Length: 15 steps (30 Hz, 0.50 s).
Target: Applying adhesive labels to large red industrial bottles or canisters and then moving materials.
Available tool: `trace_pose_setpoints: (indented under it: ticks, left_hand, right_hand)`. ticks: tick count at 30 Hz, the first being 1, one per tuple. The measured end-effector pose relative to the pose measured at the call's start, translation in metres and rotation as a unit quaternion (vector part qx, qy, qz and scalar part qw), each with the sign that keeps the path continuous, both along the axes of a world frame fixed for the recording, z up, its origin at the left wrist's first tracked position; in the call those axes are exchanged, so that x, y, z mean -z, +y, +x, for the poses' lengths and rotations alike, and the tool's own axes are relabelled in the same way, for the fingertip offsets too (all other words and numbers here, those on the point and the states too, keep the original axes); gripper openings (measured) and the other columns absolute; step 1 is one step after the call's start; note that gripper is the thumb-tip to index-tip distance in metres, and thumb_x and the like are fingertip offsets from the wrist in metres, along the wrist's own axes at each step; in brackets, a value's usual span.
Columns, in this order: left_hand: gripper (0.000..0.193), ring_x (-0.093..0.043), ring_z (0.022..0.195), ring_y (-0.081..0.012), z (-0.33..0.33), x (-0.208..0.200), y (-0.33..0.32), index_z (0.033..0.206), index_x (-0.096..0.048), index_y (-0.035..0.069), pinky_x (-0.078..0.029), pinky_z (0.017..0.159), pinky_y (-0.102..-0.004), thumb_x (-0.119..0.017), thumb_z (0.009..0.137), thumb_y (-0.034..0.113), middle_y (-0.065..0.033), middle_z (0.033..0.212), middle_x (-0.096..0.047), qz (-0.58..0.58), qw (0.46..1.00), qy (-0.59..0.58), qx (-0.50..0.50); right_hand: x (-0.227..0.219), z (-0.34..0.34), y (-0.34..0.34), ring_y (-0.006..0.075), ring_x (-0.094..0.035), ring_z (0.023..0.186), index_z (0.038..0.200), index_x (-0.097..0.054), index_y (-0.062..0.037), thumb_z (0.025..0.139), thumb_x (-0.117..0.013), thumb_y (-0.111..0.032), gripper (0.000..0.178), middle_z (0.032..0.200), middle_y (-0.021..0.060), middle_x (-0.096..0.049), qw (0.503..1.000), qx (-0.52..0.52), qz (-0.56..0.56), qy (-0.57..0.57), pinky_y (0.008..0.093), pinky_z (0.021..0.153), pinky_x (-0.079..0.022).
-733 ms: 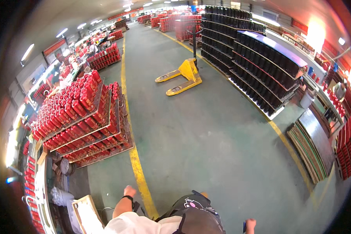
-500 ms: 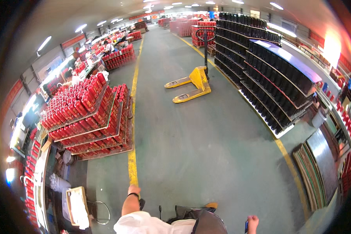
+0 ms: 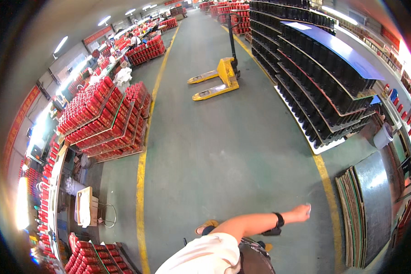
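Note:
My left hand (image 3: 300,213) is stretched across my body to the right, over the bare floor. A black band (image 3: 278,221) sits on its wrist, and a white sleeve (image 3: 205,255) covers the upper arm. Its fingers look curled together; a small pale spot shows at their tips, too small to name. The hand touches nothing around it; the yellow floor line and a stack of boards (image 3: 365,210) lie beyond it to the right. My right hand is out of view. A shoe (image 3: 207,227) shows beneath my arm.
Ahead stands a yellow pallet jack (image 3: 226,75). Tiered red bottles (image 3: 102,118) are stacked at left, tiered black bottles (image 3: 315,77) at right. A cardboard box (image 3: 84,206) is by the left bench, and more red bottles (image 3: 98,258) at lower left. Yellow lines (image 3: 141,201) edge the aisle.
My left hand has swung from the left side across to the right. My right hand, earlier low at the right with something blue, has left the view. The pallet jack and stacks appear nearer.

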<state>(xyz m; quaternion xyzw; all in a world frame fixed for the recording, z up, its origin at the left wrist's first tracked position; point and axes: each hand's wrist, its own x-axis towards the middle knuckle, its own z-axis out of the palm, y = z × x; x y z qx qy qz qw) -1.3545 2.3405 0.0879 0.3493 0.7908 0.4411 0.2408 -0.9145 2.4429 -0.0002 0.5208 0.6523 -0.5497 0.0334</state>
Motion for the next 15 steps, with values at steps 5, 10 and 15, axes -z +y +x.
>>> trace_pose_setpoints:
  ticks: [5,10,15]
  left_hand:
    - [0.034,-0.064,0.081,-0.0405,0.087,0.055,0.114,0.097,-0.051,-0.002,-0.050,0.067,-0.0500,-0.068,0.075,0.018,-0.0191,0.081,-0.064,0.004,0.998,-0.068,0.000]
    - [0.038,-0.063,0.078,-0.0278,0.075,0.040,0.230,0.098,-0.050,-0.004,-0.050,0.055,-0.0415,-0.070,0.077,0.021,-0.0145,0.084,-0.062,-0.147,0.936,-0.306,0.090]
    - [0.043,-0.058,0.061,-0.0188,0.045,0.066,0.329,0.100,-0.051,-0.001,-0.051,0.048,-0.0350,-0.072,0.078,0.028,-0.0123,0.089,-0.059,-0.181,0.928,-0.314,0.090]
  right_hand:
    - [-0.008,0.032,0.144,0.0160,-0.045,0.047,0.073,-0.065,-0.0055,0.087,-0.062,-0.027,0.026,0.055,0.0041,-0.052,0.999,-0.016,0.033,-0.019,0.0373,0.044,-0.036]
    - [0.003,-0.049,0.301,0.0124,-0.054,0.058,0.078,-0.064,-0.0016,0.078,-0.054,0.001,0.010,0.069,0.0022,-0.058,0.979,0.004,0.025,0.204,0.0273,0.054,-0.045]
    - [0.040,-0.047,0.383,0.0144,-0.059,0.064,0.086,-0.068,0.0000,0.080,-0.059,-0.003,0.011,0.075,0.0053,-0.064,0.994,0.020,-0.034,0.102,0.0264,0.058,-0.048]
